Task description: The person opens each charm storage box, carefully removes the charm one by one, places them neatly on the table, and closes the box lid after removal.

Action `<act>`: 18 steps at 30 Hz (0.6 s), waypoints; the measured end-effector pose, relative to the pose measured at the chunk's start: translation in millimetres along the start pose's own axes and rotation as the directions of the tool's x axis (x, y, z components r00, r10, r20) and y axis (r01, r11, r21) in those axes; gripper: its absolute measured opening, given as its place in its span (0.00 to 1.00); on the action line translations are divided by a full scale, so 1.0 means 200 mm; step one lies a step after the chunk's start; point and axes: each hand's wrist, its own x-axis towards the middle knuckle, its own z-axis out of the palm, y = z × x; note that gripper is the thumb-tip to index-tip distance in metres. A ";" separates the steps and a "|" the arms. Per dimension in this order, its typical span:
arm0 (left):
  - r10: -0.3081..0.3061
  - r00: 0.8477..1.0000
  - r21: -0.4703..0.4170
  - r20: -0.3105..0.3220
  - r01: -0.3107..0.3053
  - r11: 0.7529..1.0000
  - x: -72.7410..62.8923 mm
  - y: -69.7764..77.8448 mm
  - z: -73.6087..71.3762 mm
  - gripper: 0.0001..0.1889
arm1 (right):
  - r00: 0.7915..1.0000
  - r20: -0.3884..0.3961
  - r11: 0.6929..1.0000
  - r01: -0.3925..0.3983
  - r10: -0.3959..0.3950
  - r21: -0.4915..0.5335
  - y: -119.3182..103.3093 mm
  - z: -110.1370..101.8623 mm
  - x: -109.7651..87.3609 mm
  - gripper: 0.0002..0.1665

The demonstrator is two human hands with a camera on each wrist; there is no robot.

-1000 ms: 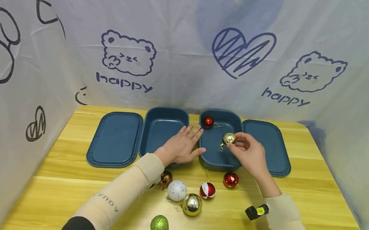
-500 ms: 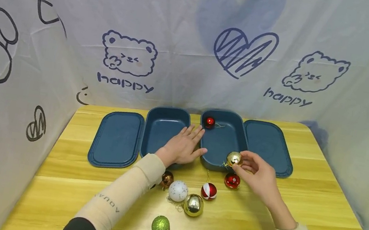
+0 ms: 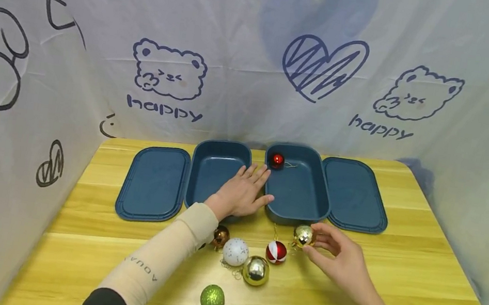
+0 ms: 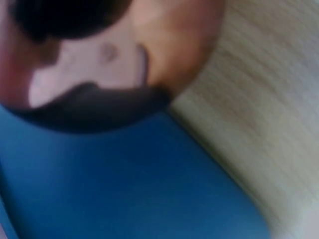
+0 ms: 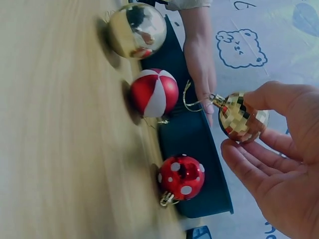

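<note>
My right hand pinches a gold mirror-faceted Christmas bauble between thumb and fingers, in front of the right blue box. Its cord loop dangles free in the right wrist view. A red bauble with white dots shows there too; in the head view the gold one hides it. My left hand lies with fingers straight across the near edges between the left blue box and the right one. A small red bauble sits in the right box's far left corner.
On the wooden table lie a red-and-white bauble, a smooth gold one, a white speckled one, a brown one and a green glittery one. Blue lids flank the boxes.
My right hand has drawn the faceted gold bauble from over the right box toward me, past its near rim and in front of the dotted red bauble. The left hand has stayed put.
</note>
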 end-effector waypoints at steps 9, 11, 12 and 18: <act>0.012 1.000 -0.012 -0.006 -0.012 1.000 -0.01 0.00 0.01 0.43 | 0.995 0.097 0.990 -0.016 0.002 0.143 0.04 0.03 -0.10 0.29; 0.011 1.000 -0.009 -0.007 -0.011 1.000 -0.01 0.00 0.01 0.43 | 0.993 0.118 0.987 -0.027 0.008 0.160 0.06 0.03 -0.13 0.29; 0.011 1.000 -0.008 -0.008 -0.011 1.000 -0.01 0.00 0.01 0.43 | 0.991 0.131 0.984 -0.043 0.020 0.172 0.07 0.04 -0.15 0.30; 0.002 1.000 -0.004 -0.012 -0.002 1.000 -0.01 0.01 0.01 0.43 | 0.979 0.197 0.977 -0.092 0.053 0.194 0.11 0.08 -0.21 0.29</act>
